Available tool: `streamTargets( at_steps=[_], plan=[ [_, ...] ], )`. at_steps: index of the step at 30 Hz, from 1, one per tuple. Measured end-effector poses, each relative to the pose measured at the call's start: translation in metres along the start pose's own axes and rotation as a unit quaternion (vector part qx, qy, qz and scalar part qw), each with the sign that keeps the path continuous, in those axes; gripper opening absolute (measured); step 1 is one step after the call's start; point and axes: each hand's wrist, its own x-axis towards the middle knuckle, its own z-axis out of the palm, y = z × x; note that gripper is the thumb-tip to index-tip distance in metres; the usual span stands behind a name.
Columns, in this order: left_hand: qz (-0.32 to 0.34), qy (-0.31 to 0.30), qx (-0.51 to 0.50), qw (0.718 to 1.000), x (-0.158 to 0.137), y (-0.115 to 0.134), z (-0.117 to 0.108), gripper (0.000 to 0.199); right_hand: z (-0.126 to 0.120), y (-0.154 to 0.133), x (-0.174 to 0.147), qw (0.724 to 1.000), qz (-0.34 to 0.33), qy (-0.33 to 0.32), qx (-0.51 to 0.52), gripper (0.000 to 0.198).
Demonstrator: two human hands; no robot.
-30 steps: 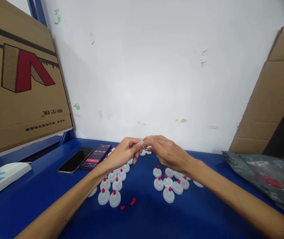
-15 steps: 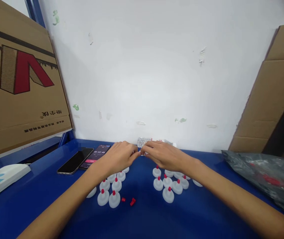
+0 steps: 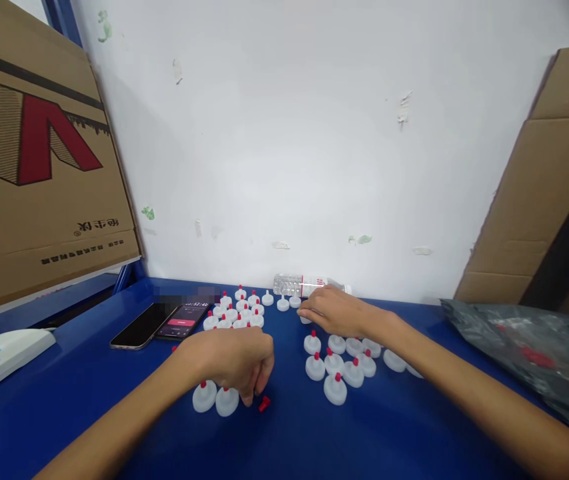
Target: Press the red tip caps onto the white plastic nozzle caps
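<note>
My left hand [image 3: 237, 360] is low at the left, fingers bent down and closed, its fingertips at the tabletop beside loose red tip caps [image 3: 264, 404]. Whatever is between those fingertips is hidden. My right hand [image 3: 338, 311] reaches toward the back, fingers closed over a white nozzle cap [image 3: 305, 320] that shows only in part. Bare white nozzle caps [image 3: 283, 304] stand just left of it. Several white caps with red tips [image 3: 335, 389] stand below my right hand, and another group with red tips [image 3: 242, 305] stands behind my left hand.
A clear plastic bottle [image 3: 289, 285] lies along the wall. Two phones [image 3: 144, 327] and a white power strip [image 3: 7, 360] are at the left of the blue table [image 3: 284, 447]. A dark plastic bag [image 3: 514, 353] lies at the right. Cardboard boxes [image 3: 64, 220] flank both sides.
My hands, which met at the back middle, have parted. The left came down toward me to the loose red tip caps, covering one; the right moved slightly right over a white nozzle cap.
</note>
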Motion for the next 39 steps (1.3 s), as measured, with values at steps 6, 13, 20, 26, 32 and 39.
streamTargets(
  at_steps=[6, 13, 20, 26, 32, 39],
  plan=[
    [0.035, 0.008, 0.035, 0.999, 0.002, -0.002, 0.000, 0.035, -0.003, 0.003, -0.001, 0.999, 0.035, -0.012, -0.017, 0.033],
    [0.111, 0.116, 0.085, 0.983, 0.011, -0.009, -0.013, 0.035, -0.001, 0.005, 0.017, 0.996, 0.074, -0.009, -0.045, 0.031],
    [0.122, 0.340, 0.063, 0.930, 0.026, -0.011, -0.020, 0.023, 0.014, 0.003, 0.042, 0.994, 0.083, -0.035, -0.061, 0.030],
    [0.117, 0.439, -0.082, 0.887, 0.036, -0.014, -0.024, 0.015, -0.006, 0.005, 0.032, 0.995, 0.094, 0.038, -0.022, 0.030],
    [0.123, 0.467, -0.273, 0.832, 0.038, -0.017, -0.029, 0.025, -0.033, -0.008, 0.021, 0.989, 0.050, 0.113, 0.075, 0.019],
    [0.131, 0.477, -0.364, 0.789, 0.040, -0.020, -0.026, 0.027, -0.035, -0.024, 0.022, 0.981, 0.007, 0.126, 0.144, 0.022]
  ],
)
